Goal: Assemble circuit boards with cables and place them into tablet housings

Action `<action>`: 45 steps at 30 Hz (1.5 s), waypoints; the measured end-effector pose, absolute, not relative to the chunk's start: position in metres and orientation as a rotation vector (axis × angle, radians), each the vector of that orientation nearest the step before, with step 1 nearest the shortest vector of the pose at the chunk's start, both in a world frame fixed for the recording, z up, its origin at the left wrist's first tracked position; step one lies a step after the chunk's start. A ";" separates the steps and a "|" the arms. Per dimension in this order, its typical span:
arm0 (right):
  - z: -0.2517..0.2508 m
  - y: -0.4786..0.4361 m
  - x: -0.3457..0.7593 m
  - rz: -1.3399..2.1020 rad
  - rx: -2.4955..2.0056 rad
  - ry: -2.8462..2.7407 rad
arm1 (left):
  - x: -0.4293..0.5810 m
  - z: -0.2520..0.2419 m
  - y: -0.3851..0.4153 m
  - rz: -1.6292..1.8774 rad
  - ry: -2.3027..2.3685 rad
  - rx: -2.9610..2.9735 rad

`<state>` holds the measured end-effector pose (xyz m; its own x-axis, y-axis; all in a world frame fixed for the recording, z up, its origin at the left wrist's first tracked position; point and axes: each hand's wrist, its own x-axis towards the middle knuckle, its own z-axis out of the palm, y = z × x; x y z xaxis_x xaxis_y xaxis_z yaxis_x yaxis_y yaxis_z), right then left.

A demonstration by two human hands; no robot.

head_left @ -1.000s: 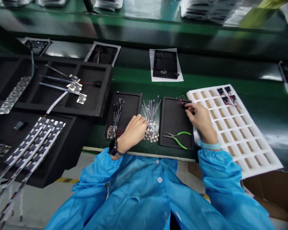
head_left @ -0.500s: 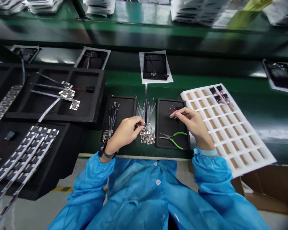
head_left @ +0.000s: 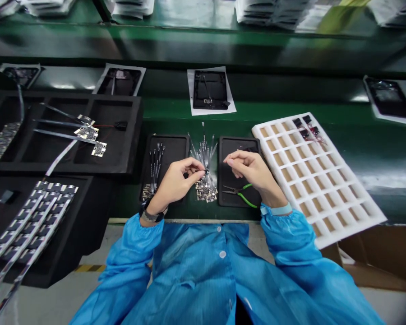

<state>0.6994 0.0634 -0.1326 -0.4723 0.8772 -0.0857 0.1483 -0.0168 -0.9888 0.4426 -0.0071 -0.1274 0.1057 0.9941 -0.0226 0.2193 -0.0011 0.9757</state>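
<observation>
My left hand (head_left: 182, 178) is closed in a pinch at the centre, holding a small circuit board with a flat cable; the fingertips mostly cover it. Just below lies a pile of small circuit boards (head_left: 205, 192) with flat cables fanning away from me. My right hand (head_left: 248, 169) hovers over the right black tray (head_left: 225, 146), thumb and fingers pinched together; what is between them is too small to make out. Green-handled pliers (head_left: 240, 192) rest in that tray, below the right hand. The left black tray (head_left: 177, 149) holds more cabled boards (head_left: 152, 176), partly behind my left hand.
A white foam grid tray (head_left: 325, 180) stands at the right, with several black parts on red wires (head_left: 306, 127) in its far cells. Large black foam trays (head_left: 117, 155) with boards and strips fill the left. Device housings on white sheets, one a black housing (head_left: 209, 90), lie behind.
My right hand has left the dark red part of the right tray and moved left, towards my left hand. The left hand still pinches, and its cable looks shorter, tilted differently.
</observation>
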 end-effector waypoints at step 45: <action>-0.129 0.048 0.670 1.042 -0.921 -2.219 | 0.446 -0.135 0.012 1.000 1.224 1.290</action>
